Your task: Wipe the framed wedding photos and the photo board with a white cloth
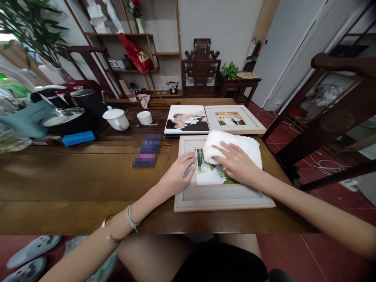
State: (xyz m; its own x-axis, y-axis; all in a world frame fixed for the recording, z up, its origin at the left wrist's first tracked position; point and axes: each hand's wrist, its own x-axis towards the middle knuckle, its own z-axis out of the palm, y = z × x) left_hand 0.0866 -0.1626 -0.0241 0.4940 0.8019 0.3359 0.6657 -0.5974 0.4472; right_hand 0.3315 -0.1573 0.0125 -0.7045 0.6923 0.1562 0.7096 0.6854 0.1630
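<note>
A light wooden picture frame [229,200] lies flat near the table's front edge, with a photo [210,176] showing greenery and white in its middle. My right hand [236,162] presses a folded white cloth [246,147] onto the upper part of the frame, fingers spread over the fabric; part of the photo is hidden beneath. At the frame's left side rests my left hand [180,174], its fingers stretched out flat across the border and nothing held in them. Behind lie a second framed photo [255,122] and a photo panel [188,109] with a white top.
On the wooden table [73,176] lies a dark blurred-out item [147,150]. Further left stand a white lidded cup [116,118], a small white bowl [144,117], a blue block [78,138] and a dark kettle [85,103]. A wooden chair [329,109] stands close at the right.
</note>
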